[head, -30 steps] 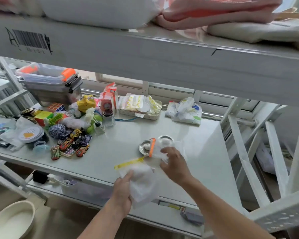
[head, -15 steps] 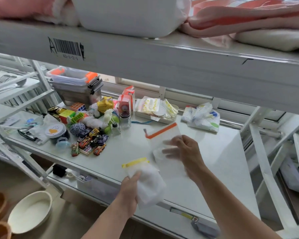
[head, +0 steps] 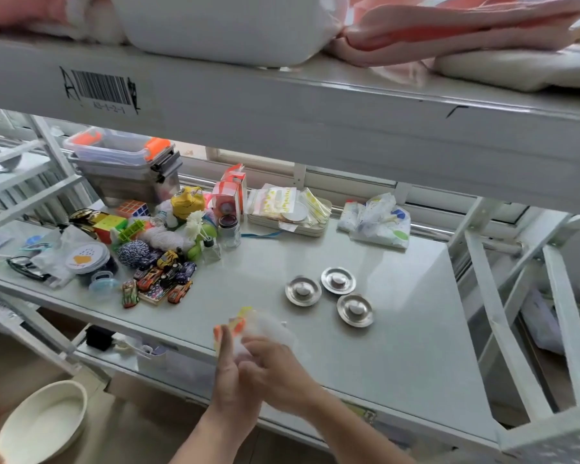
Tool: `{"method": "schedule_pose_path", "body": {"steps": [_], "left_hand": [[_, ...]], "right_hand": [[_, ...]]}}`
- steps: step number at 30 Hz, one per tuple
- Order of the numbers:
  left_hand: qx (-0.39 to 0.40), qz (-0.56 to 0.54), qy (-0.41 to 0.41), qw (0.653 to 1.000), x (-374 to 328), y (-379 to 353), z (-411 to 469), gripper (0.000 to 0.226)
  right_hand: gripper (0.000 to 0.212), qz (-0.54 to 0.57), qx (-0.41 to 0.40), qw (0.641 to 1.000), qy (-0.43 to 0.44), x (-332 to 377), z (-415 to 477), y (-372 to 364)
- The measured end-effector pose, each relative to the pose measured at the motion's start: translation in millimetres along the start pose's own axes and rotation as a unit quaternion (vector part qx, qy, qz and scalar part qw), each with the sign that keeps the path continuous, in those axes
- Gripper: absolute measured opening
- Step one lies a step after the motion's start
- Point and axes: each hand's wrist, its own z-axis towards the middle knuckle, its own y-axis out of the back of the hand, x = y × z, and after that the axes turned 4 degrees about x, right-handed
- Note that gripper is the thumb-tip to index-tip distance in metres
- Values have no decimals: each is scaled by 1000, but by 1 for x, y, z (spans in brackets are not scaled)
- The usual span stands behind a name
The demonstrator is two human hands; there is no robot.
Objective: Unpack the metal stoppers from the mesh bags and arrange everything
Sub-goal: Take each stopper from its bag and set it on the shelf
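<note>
Three round metal stoppers lie bare on the grey shelf [head: 399,346]: one on the left [head: 303,291], one behind it [head: 338,280], one at the right [head: 355,310]. In front of them, near the shelf's front edge, my left hand [head: 230,380] and my right hand [head: 275,370] press together around bunched white mesh bags [head: 268,328] with orange and yellow zip edges. The bags are blurred and partly hidden by my fingers.
Toy cars [head: 158,284], puzzle cubes, a ball of yarn and a small jar [head: 229,231] crowd the shelf's left. A lidded plastic box [head: 124,169], a tray of packets [head: 290,211] and a patterned bag [head: 377,221] stand at the back. A white bowl [head: 41,420] sits on the floor.
The orange-edged bag that lay flat under my right hand is now bunched with the yellow-edged bag between both hands. Three stoppers now lie uncovered on the shelf.
</note>
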Motion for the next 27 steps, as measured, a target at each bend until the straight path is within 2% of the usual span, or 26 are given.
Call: {"method": "schedule_pose_path", "body": {"steps": [1, 2, 3, 5, 7, 8, 10, 11, 12, 14, 15, 17, 19, 22, 25, 27], "left_hand": [[-7, 32, -4, 999, 1, 7, 4, 70], [-24, 43, -3, 999, 1, 12, 5, 63], [-40, 55, -2, 998, -1, 17, 6, 58], [-48, 79, -6, 996, -5, 21, 6, 51], [-19, 106, 12, 994, -8, 18, 3, 54], [-16, 105, 23, 994, -10, 16, 1, 55], [-21, 102, 19, 994, -11, 14, 0, 48], [-20, 112, 16, 993, -13, 11, -2, 42], [-19, 123, 15, 992, -14, 9, -2, 37], [-25, 136, 20, 990, -15, 3, -2, 31], [-34, 141, 22, 989, -15, 0, -2, 31], [-43, 146, 29, 988, -16, -5, 1, 32], [-51, 147, 42, 987, -16, -9, 3, 33], [-50, 153, 52, 986, -14, -14, 8, 37], [-39, 150, 59, 986, -10, -20, 13, 40], [-5, 135, 65, 989, -10, -25, 13, 53]], "right_hand": [[25, 117, 43, 992, -22, -8, 2, 7], [22, 189, 50, 980, -37, -15, 4, 17], [20, 204, 7, 978, -45, -23, 7, 31], [16, 76, -187, 976, -82, -51, 20, 67], [24, -61, -350, 917, -181, -83, 26, 108], [39, -101, -375, 889, -241, -99, 28, 126], [65, -141, -332, 864, -351, -122, 24, 153], [67, -139, -305, 866, -370, -129, 23, 159], [59, -122, -286, 877, -366, -131, 22, 163], [30, -79, -261, 902, -334, -128, 23, 162], [26, -68, -257, 908, -324, -127, 23, 160], [27, -27, -255, 913, -318, -128, 23, 156], [24, 65, -254, 921, -289, -125, 18, 150], [15, 222, -247, 921, -201, -104, 6, 142], [7, 335, -167, 920, -116, -68, -5, 120], [8, 340, -119, 928, -92, -51, -5, 95]]}}
